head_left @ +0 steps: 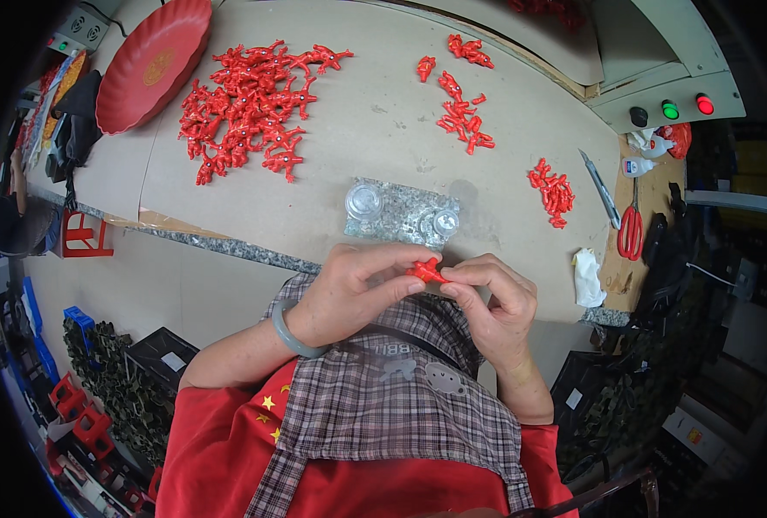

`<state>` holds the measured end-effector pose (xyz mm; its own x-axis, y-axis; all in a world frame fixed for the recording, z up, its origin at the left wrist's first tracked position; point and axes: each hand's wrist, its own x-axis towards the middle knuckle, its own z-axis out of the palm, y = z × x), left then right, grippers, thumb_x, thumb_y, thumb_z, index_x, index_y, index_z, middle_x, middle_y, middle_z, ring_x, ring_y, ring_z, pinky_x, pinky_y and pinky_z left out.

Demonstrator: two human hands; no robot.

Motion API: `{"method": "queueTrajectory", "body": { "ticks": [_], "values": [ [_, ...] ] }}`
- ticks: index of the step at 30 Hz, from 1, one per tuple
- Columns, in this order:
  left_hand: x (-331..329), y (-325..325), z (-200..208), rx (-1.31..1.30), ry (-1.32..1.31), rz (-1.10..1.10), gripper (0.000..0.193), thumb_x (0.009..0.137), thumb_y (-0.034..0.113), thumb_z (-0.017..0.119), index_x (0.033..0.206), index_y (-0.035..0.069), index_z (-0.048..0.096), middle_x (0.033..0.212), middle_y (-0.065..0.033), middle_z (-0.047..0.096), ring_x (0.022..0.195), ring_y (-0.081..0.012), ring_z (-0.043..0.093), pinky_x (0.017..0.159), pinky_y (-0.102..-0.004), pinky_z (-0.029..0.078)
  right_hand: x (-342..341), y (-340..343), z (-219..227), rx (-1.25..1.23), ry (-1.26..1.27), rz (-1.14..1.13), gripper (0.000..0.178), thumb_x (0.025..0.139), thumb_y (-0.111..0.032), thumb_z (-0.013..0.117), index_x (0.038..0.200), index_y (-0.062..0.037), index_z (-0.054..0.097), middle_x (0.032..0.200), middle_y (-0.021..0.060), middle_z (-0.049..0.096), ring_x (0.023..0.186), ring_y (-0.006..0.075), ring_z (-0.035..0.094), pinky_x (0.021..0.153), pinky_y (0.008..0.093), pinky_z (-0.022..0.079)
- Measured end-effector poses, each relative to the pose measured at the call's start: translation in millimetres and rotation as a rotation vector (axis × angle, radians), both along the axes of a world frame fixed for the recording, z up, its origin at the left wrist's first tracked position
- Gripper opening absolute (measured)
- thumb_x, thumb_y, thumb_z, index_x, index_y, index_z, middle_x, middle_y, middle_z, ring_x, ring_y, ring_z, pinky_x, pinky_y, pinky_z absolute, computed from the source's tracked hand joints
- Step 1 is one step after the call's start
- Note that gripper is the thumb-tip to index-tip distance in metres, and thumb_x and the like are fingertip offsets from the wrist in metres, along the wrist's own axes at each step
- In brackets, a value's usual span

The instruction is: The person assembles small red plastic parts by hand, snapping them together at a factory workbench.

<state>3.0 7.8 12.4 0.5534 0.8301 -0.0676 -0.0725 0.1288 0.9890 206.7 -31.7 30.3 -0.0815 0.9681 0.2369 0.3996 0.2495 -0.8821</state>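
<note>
A small glossy red figure piece (427, 271) is held in front of my apron, at the table's near edge. My left hand (356, 285) pinches one end between thumb and forefinger. On the other end, the thumb and fingertips of my right hand (497, 298) are closed. The fingers hide part of the piece, so its full shape cannot be made out. Just beyond my hands lies a speckled grey stone slab (389, 226), bearing a round clear dish (364, 200) and a smaller clear cup (445, 223).
Many red animal-like figures (245, 112) are heaped at far left, beside a red scalloped tray (155, 69). Smaller red pieces (553, 192) and others (459, 119) lie right. Further right are a craft knife (600, 190), red-handled scissors (630, 229), a bottle (636, 167) and white cloth (587, 278).
</note>
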Motion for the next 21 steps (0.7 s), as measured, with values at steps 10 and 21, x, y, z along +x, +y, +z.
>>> {"method": "queueTrajectory", "body": {
  "ticks": [10, 21],
  "values": [
    [1.2, -7.1, -4.4, -0.039, 0.001, 0.02, 0.033, 0.087, 0.001, 0.072, 0.119, -0.001, 0.068, 0.101, -0.0095, 0.073, 0.086, -0.0114, 0.068, 0.079, -0.0239, 0.055, 3.5, 5.0, -15.9, 0.379, -0.145, 0.07, 0.025, 0.068, 0.002, 0.081, 0.09, 0.0017, 0.07, 0.077, 0.0115, 0.066, 0.067, 0.0248, 0.067, 0.057, 0.0321, 0.053],
    [2.3, -9.2, -11.1, 0.089, 0.048, 0.025, 0.032, 0.085, 0.003, 0.074, 0.117, -0.001, 0.069, 0.101, -0.0102, 0.074, 0.087, -0.0127, 0.07, 0.078, -0.0246, 0.057, 4.7, 4.9, -27.5, 0.407, -0.078, 0.102, 0.023, 0.072, -0.002, 0.081, 0.092, -0.0002, 0.07, 0.077, 0.0105, 0.066, 0.066, 0.0237, 0.066, 0.057, 0.0314, 0.052]
  ]
}}
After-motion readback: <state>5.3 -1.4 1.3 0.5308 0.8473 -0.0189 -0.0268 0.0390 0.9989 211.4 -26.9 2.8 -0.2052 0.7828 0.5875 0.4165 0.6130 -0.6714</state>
